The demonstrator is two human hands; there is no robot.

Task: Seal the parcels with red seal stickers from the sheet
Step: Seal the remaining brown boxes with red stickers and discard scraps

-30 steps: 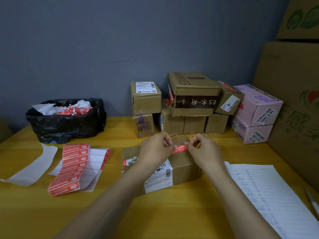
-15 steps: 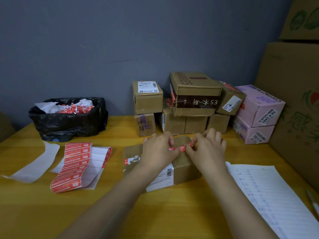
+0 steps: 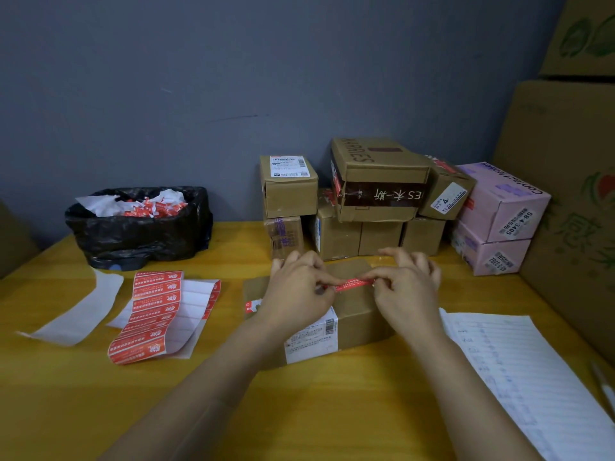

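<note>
the left hand (image 3: 299,291) and right hand (image 3: 406,287) each pinch one end of a narrow red seal sticker (image 3: 354,283) stretched between them over the brown cardboard parcel (image 3: 359,314); the red-and-white sticker sheet (image 3: 153,314) lies well left of the left hand.

Black bin bag (image 3: 139,234) w/ red-white scraps at back left of yellow table (image 3: 332,410). Blank backing strip (image 3: 76,314) near left edge. Lined sheet (image 3: 519,367) & pen (image 3: 604,384) at right; big cartons (image 3: 565,194) behind.

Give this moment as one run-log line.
hands: left hand and right hand pinch red sticker ends | place: over parcel | sticker sheet: left of parcel
</note>
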